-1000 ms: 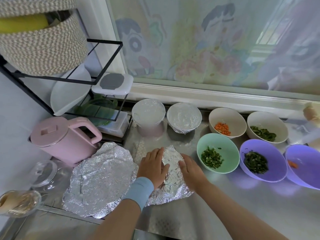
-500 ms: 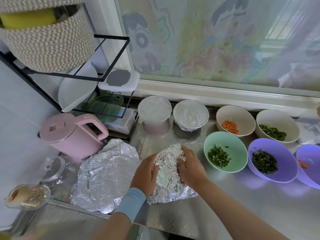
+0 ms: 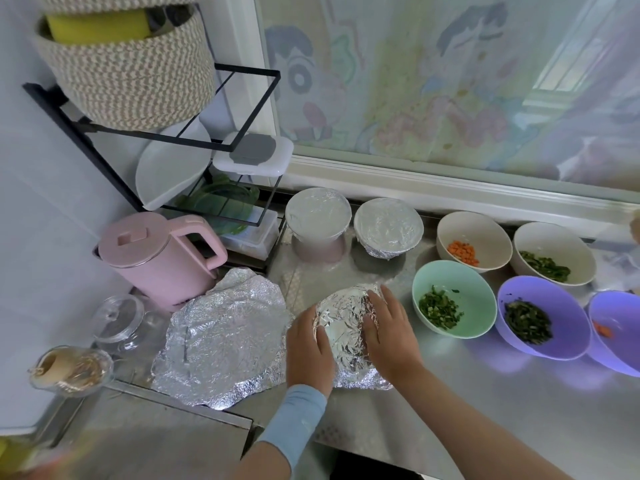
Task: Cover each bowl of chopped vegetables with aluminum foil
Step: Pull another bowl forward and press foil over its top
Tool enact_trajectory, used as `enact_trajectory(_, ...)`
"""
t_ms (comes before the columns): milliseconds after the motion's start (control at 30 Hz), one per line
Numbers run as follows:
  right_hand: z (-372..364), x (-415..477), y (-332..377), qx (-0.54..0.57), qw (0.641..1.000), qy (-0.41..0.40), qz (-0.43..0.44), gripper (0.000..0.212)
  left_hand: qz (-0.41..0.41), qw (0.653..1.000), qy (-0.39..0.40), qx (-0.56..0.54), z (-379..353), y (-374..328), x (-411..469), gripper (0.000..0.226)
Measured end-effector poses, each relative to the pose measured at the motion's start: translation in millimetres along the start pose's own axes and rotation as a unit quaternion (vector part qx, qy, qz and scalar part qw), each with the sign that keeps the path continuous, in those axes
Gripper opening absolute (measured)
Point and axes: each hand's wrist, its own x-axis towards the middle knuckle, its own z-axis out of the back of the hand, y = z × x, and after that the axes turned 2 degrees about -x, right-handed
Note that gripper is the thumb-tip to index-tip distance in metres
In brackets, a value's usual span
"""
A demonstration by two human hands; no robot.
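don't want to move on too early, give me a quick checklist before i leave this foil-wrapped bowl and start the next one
1. Foil pressed down on top: ok, the left hand and the right hand press it from both sides.
2. Foil edge tucked in: not ok, a loose skirt spreads on the counter at the near side.
3. Foil free of tears: cannot tell, too crinkled.
4. Spare foil sheet ready: ok, it lies just to the left.
5. Next one at hand: ok, the green bowl sits uncovered just to the right, with chopped greens inside.
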Motion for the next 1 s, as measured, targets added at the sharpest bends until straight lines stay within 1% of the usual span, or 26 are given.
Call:
enact_trajectory(100,-7,-9,1,0.041,0.999,-0.008,-0.028,0.052,0.056,0.995,0.023,-0.081,-10,-3,-11,0.048)
enact_trajectory(167,-10,-12,0,0.076,0.996,-0.022,-0.049,0.056,0.087,0.989,0.03,-0.116,-14,-3,-12,0.05)
enact_trajectory(233,-10,-13,0,0.114,0.991,-0.042,-0.058,0.062,0.098,0.985,0.022,-0.142,-17,-3,-11,0.049)
enact_trajectory(333,-11,-17,-5,0.142,0.987,-0.065,-0.033,0.066,0.072,0.986,0.02,-0.152,-22,3,-9,0.052)
enact_trajectory(433,-12,-20,-11,0.14,0.988,-0.07,-0.012,0.063,0.029,0.987,0.058,-0.144,-22,13,-7,0.056)
enact_trajectory(467,-12,-19,-13,0.139,0.988,-0.064,-0.009,0.062,0.01,0.99,0.069,-0.12,-21,17,-6,0.057)
enact_trajectory(500,-12,-19,-14,0.135,0.989,-0.054,-0.01,0.063,-0.018,0.995,0.066,-0.07,-20,21,-4,0.061)
enact_trajectory(533,-12,-19,-15,0.127,0.991,-0.044,-0.014,0.063,-0.059,0.997,0.05,0.004,-17,23,-2,0.064)
enact_trajectory(567,-12,-19,-16,0.109,0.993,-0.037,-0.017,0.064,-0.108,0.991,0.033,0.078,-14,24,1,0.067)
enact_trajectory(600,-11,-20,-16,0.078,0.996,-0.04,-0.015,0.064,-0.161,0.979,0.027,0.126,-9,22,5,0.068)
enact_trajectory(633,-9,-20,-15,0.039,0.998,-0.053,-0.004,0.063,-0.217,0.963,0.043,0.154,-5,18,10,0.069)
enact_trajectory(667,-7,-22,-13,0.006,0.998,-0.067,0.015,0.062,-0.271,0.943,0.084,0.171,-1,15,16,0.072)
enact_trajectory(700,-5,-24,-10,-0.016,0.996,-0.075,0.041,0.061,-0.313,0.919,0.14,0.192,2,12,21,0.08)
enact_trajectory(733,-4,-27,-9,-0.03,0.994,-0.076,0.075,0.061,-0.337,0.893,0.2,0.221,4,10,26,0.093)
enact_trajectory(767,-4,-31,-10,-0.043,0.99,-0.07,0.112,0.064,-0.345,0.867,0.253,0.255,6,8,29,0.106)
enact_trajectory(800,-4,-35,-13,-0.055,0.986,-0.058,0.144,0.068,-0.344,0.846,0.288,0.287,8,8,32,0.117)
enact_trajectory(833,-5,-38,-18,-0.064,0.983,-0.042,0.165,0.074,-0.342,0.832,0.306,0.311,11,9,35,0.125)
enact_trajectory(900,-5,-40,-27,-0.064,0.982,-0.017,0.176,0.085,-0.337,0.826,0.316,0.323,15,12,38,0.133)
enact_trajectory(1000,-5,-39,-36,-0.053,0.981,0.008,0.186,0.1,-0.321,0.832,0.312,0.328,15,16,39,0.136)
